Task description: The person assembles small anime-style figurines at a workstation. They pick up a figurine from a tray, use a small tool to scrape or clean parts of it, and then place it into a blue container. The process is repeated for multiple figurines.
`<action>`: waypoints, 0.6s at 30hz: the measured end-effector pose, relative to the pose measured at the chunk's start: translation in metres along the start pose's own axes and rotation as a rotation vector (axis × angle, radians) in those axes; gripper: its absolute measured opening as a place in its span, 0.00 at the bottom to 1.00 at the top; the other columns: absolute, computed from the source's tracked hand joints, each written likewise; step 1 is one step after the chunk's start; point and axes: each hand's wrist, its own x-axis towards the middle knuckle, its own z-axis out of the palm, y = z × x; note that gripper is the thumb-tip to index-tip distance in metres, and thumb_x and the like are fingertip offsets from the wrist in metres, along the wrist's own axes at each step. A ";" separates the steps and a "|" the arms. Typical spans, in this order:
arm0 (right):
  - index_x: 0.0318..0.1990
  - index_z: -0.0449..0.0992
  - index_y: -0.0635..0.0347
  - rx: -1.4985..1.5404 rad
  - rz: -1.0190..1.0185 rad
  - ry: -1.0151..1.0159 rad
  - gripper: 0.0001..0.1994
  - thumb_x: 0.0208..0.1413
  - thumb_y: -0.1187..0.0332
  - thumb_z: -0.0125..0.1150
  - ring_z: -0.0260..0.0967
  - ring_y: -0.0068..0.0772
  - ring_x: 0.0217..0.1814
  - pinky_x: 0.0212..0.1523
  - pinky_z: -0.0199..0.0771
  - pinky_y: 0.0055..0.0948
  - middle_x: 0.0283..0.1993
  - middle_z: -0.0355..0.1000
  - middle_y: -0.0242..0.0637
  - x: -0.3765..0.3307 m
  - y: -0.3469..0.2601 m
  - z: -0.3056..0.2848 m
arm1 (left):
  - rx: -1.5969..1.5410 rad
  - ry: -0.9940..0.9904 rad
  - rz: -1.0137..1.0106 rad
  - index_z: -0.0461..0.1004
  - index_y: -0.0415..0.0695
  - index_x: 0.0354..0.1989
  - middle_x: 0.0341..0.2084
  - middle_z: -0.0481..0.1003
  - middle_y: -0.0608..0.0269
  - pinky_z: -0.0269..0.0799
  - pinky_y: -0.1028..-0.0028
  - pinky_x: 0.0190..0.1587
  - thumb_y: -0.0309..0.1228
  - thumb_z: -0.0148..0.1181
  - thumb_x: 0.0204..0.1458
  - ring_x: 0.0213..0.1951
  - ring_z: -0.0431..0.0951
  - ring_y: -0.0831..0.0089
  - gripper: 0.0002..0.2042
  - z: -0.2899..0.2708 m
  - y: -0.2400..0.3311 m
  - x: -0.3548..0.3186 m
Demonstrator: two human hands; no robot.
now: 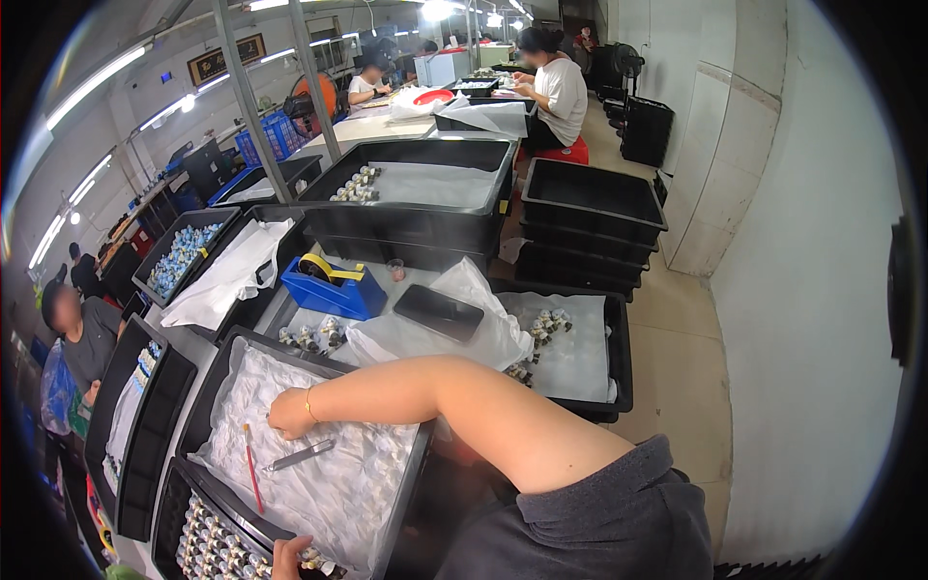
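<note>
My right arm reaches in from the lower right. My right hand [288, 414], a thin bracelet at its wrist, is closed with fingers curled down at the crumpled white paper sheet [362, 483] in a black tray [418, 474]; anything in its fingers is hidden. Beside it on the paper lie a thin red stick-like tool [253, 469] and a grey pen-shaped tool [300, 455]. At the bottom edge my left hand [288, 561] shows only partly, fingers bent together beside small figurines [319, 561]. What it grips I cannot make out. Rows of similar small white-and-dark figurines [208, 541] fill the tray at lower left.
A blue tape dispenser [333, 288], a dark phone [438, 313] on white sheeting and more figurines [549, 329] lie beyond. Black trays [594, 203] stand stacked at the right. A narrow tray [140, 435] borders the left. Other people [556, 92] sit working farther off.
</note>
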 end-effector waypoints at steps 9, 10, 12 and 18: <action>0.33 0.77 0.56 0.003 0.017 -0.014 0.14 0.40 0.61 0.54 0.71 0.45 0.39 0.39 0.70 0.40 0.33 0.74 0.43 -0.001 -0.001 -0.001 | 0.009 0.019 0.021 0.63 0.40 0.51 0.44 0.66 0.53 0.65 0.64 0.47 0.27 0.69 0.32 0.47 0.67 0.58 0.32 0.001 -0.002 0.000; 0.33 0.77 0.56 0.006 0.020 -0.015 0.14 0.40 0.61 0.54 0.71 0.45 0.39 0.39 0.70 0.40 0.33 0.74 0.43 0.000 0.000 0.000 | 0.010 0.021 0.022 0.63 0.40 0.51 0.44 0.66 0.53 0.65 0.65 0.47 0.26 0.69 0.32 0.47 0.67 0.58 0.32 0.001 -0.001 0.000; 0.33 0.77 0.56 0.007 0.023 -0.015 0.14 0.40 0.61 0.54 0.71 0.45 0.39 0.39 0.70 0.40 0.33 0.74 0.43 0.001 0.001 0.002 | -0.023 0.013 0.010 0.63 0.40 0.51 0.43 0.66 0.54 0.65 0.65 0.46 0.25 0.69 0.32 0.46 0.68 0.59 0.32 0.001 0.000 0.001; 0.33 0.77 0.57 -0.002 0.013 -0.013 0.14 0.40 0.60 0.54 0.71 0.45 0.39 0.39 0.70 0.40 0.33 0.74 0.43 0.001 0.000 0.001 | -0.045 0.011 0.010 0.62 0.41 0.51 0.43 0.65 0.54 0.66 0.66 0.46 0.24 0.69 0.32 0.45 0.68 0.60 0.32 0.001 -0.002 0.000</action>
